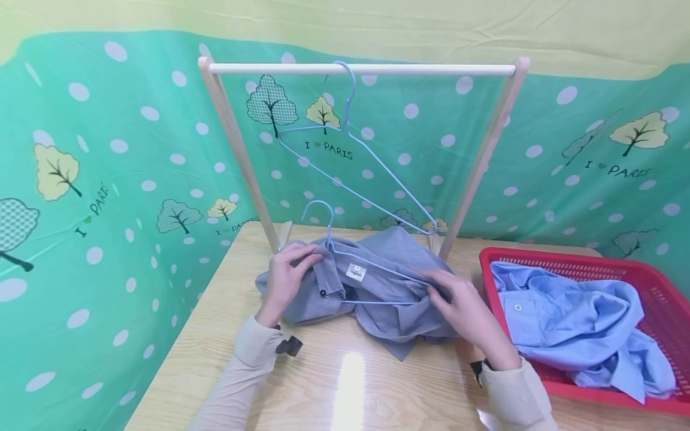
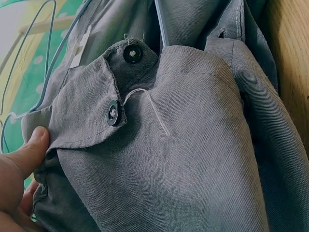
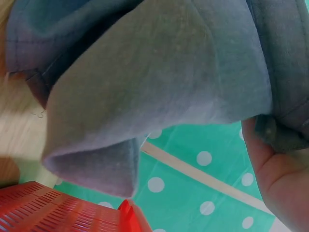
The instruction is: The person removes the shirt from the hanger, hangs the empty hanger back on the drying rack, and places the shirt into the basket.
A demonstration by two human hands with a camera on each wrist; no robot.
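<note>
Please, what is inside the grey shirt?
In the grey shirt sits a blue hanger; its hook sticks out at the neck. A white label shows on the inner cloth. The shirt covers the hanger's left end; cloth or the right hand hides the right one.

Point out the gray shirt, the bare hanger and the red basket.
Gray shirt (image 2: 188, 145), left wrist view: a broad stretch of cloth.
Bare hanger (image 1: 347, 114), head view: its neck, below the hook.
Red basket (image 1: 566, 258), head view: its far rim.
</note>
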